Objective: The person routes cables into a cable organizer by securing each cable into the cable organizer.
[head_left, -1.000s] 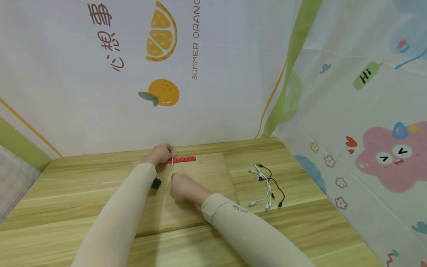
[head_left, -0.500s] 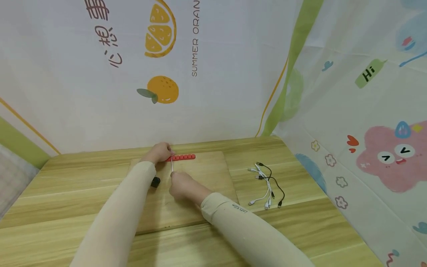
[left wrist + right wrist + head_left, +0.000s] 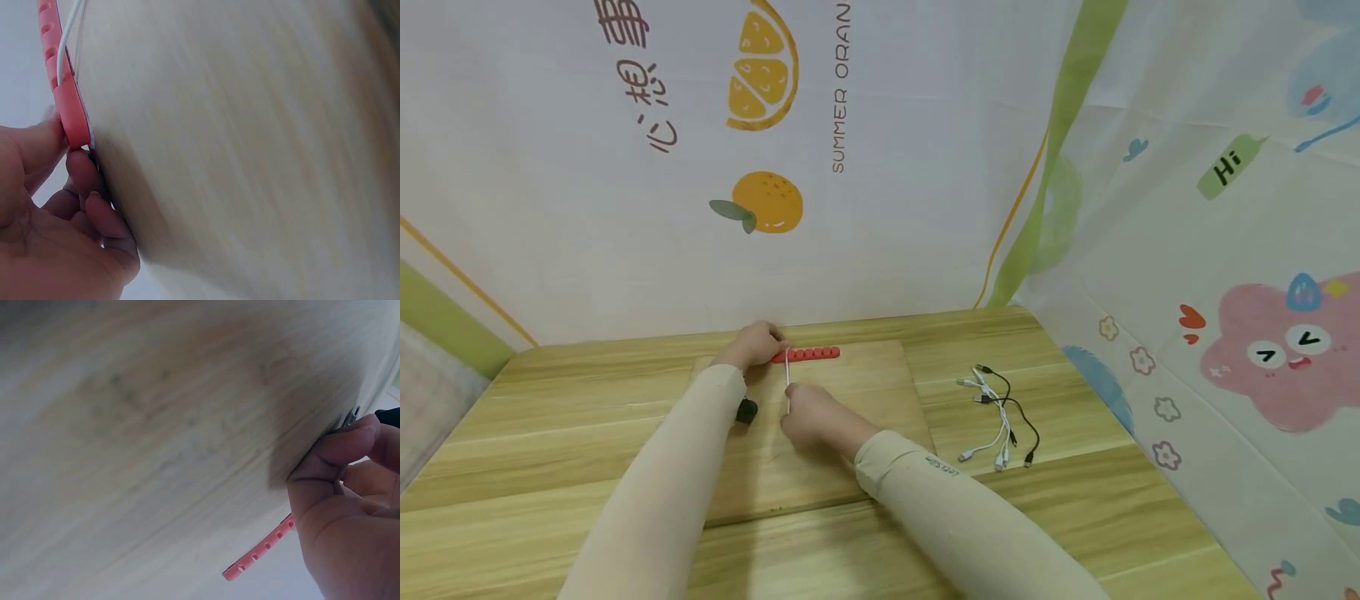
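Note:
A red cable organizer strip (image 3: 816, 353) with a row of slots lies along the far part of a wooden board (image 3: 880, 392). My left hand (image 3: 758, 346) pinches its left end between thumb and fingers, as the left wrist view shows. A white cable (image 3: 64, 47) runs into the slot nearest that end. The cable stretches from the strip toward me to my right hand (image 3: 811, 418), whose thumb and finger pinch it over the board. In the right wrist view a metal connector (image 3: 353, 416) sticks out past those fingers.
On the table (image 3: 1075, 433) right of the board lies a loose bunch of white and black charging cables (image 3: 1002, 417). Beside the left forearm is a small black object (image 3: 747, 411). A printed cloth (image 3: 895, 208) hangs behind the table's far edge.
Both hands stay almost in place at the strip and the cable. A little more of the white cable shows alongside the right hand's fingers now. The head view has tilted slightly.

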A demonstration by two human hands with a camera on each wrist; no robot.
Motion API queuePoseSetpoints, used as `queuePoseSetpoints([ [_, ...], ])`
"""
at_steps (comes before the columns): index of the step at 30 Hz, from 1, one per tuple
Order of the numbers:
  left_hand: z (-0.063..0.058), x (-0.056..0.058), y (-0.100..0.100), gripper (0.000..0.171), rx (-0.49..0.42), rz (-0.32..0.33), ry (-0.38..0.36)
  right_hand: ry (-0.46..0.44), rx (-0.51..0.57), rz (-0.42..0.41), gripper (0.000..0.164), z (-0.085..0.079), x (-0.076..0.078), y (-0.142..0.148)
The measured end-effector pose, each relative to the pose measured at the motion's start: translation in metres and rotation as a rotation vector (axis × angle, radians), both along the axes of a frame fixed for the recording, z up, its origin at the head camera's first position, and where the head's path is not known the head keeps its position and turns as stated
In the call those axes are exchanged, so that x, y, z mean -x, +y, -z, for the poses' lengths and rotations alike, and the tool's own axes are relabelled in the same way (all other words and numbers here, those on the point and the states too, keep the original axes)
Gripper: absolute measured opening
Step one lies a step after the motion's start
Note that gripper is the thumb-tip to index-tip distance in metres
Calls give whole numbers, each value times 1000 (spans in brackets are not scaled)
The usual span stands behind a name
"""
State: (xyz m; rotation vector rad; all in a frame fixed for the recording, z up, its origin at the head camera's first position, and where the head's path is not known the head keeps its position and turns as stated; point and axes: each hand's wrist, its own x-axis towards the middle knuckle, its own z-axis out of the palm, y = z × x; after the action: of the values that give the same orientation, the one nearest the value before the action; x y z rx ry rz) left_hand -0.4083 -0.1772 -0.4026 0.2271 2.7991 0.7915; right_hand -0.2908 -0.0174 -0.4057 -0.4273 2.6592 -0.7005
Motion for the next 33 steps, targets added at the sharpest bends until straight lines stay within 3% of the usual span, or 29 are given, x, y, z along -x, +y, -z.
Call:
queuePoseSetpoints([
  [4,4,6,-5,33,-10,24,-2,7,14,9,45,-1,-1,0],
  [10,-5,-7,1,36,-19,9,-20,-5,60,33,14,-1,-3,2],
  [19,-2,-7,0,43,-4,7,-12,-3,55,30,15,-2,-5,3],
  [26,-3,-11,3,45,-2,26,53,-18,103,19,14,-1,-2,6],
  [29,-2,-14,4,45,-37,20,67,-68,145,7,25,-1,1,10],
  [33,-5,-20,4,44,-107,4,95,-144,201,-2,62,-2,1,20],
])
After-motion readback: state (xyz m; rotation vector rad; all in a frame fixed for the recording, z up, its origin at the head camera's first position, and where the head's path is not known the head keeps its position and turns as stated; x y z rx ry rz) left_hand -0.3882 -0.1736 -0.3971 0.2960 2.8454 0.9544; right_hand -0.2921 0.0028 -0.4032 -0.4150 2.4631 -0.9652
